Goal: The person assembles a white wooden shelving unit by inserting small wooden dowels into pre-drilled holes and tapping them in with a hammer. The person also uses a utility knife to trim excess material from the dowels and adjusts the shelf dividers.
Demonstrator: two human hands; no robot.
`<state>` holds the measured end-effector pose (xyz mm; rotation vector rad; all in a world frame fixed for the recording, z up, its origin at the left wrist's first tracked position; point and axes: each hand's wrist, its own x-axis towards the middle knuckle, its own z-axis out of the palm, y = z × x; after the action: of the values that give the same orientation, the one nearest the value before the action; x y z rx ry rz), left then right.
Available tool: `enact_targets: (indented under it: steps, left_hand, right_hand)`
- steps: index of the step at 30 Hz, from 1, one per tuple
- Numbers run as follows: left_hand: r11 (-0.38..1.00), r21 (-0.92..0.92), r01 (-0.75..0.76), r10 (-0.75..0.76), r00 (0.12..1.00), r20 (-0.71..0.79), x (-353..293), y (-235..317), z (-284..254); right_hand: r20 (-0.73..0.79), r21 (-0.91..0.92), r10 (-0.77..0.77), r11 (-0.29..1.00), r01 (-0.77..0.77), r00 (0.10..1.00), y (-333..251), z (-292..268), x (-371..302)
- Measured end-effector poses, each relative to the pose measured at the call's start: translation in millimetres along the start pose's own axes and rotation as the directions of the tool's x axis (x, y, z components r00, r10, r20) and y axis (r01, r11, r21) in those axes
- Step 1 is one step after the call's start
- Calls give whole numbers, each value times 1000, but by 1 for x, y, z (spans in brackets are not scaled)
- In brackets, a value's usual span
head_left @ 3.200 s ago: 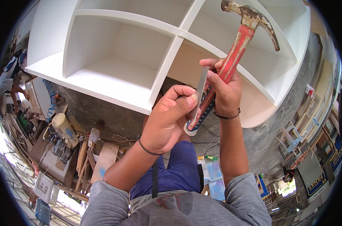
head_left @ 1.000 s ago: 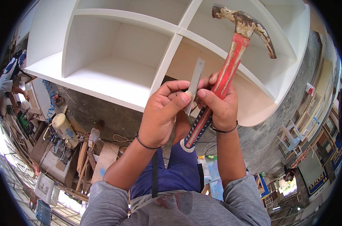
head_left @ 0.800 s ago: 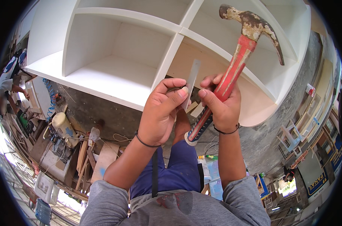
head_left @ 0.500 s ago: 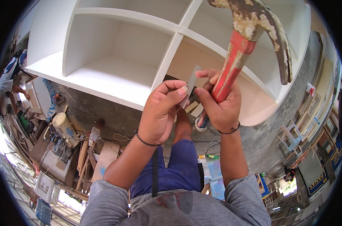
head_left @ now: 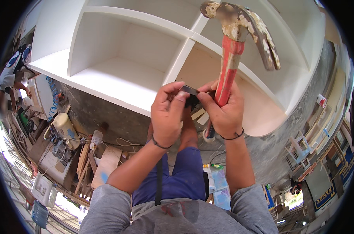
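Observation:
A claw hammer (head_left: 229,62) with a worn red handle and a paint-crusted head stands upright in my right hand (head_left: 226,113), its head raised above my fingers. Between my two hands is a small flat grey strip (head_left: 190,90); I cannot make out its exact kind. The thumb and fingers of my left hand (head_left: 167,117) pinch one end of it. My right thumb and fingertip meet its other end while that hand still grips the hammer. Just beyond my hands is a white shelf unit (head_left: 106,84) with square compartments and a rounded, beige-lined end.
At the left stand a cream-coloured tank (head_left: 64,125) and scattered wood offcuts (head_left: 82,160); a cable (head_left: 130,142) trails over the dark floor. Another person's arm (head_left: 22,86) shows at the far left. A small wooden frame (head_left: 297,150) stands on the right.
The strip has turned from steeply slanted to nearly level, and my right fingertips have come onto its free end. The hammer has shifted left and stands more upright.

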<state>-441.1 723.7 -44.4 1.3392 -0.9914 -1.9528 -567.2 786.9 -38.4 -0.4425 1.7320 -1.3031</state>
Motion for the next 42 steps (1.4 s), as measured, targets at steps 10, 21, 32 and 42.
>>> enact_targets:
  steps: [10,21,32,42]
  left_hand:
    - [997,-41,71,-70,997,38,18,-15,-5]
    - [449,696,-560,600,766,230,131,-44,-11]
    - [280,775,-567,680,687,257,133,-57,-3]
    - [233,807,-543,750,628,206,152,-76,16]
  right_hand:
    - [49,173,166,970,-172,985,4,13,14]
    - [-87,-242,-176,959,151,980,15,-16,93]
    - [-32,-253,-133,960,121,991,31,-13,135]
    - [52,-318,-162,933,170,985,40,-7,170]
